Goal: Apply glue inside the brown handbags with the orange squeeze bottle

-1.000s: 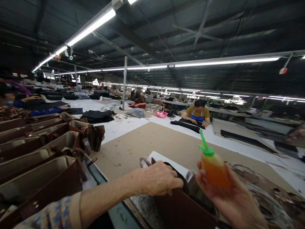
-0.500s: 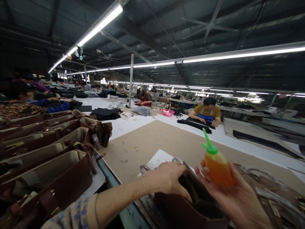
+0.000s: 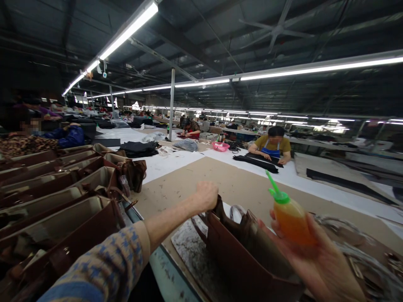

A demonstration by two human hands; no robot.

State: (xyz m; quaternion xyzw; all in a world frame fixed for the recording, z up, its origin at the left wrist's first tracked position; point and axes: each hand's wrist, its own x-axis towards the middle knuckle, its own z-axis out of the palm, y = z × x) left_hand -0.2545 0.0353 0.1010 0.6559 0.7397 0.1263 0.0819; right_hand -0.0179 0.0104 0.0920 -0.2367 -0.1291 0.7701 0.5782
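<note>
A brown bag (image 3: 242, 256) stands open on a stained white board (image 3: 192, 247) at the table's near edge. My left hand (image 3: 207, 195) is closed at the bag's far left corner, its fingers pinching the brown material there. In my right hand (image 3: 302, 247) lies a clear squeeze bottle (image 3: 291, 218) of orange liquid with a green cap and spout. The spout points up and to the left. That hand is palm up beside the bag's right side, with the bottle between thumb and fingers.
Several brown bags (image 3: 63, 218) stand in a row at left. More bag parts (image 3: 359, 251) lie at right. Across the brown-covered table (image 3: 189, 180), a person in a blue apron (image 3: 272, 147) handles black pieces. A pink basin (image 3: 220, 146) sits farther back.
My left hand has moved left and up from over the bag's opening to its far corner, and its fingers have closed. The bag's opening shows more. The bottle has shifted slightly right.
</note>
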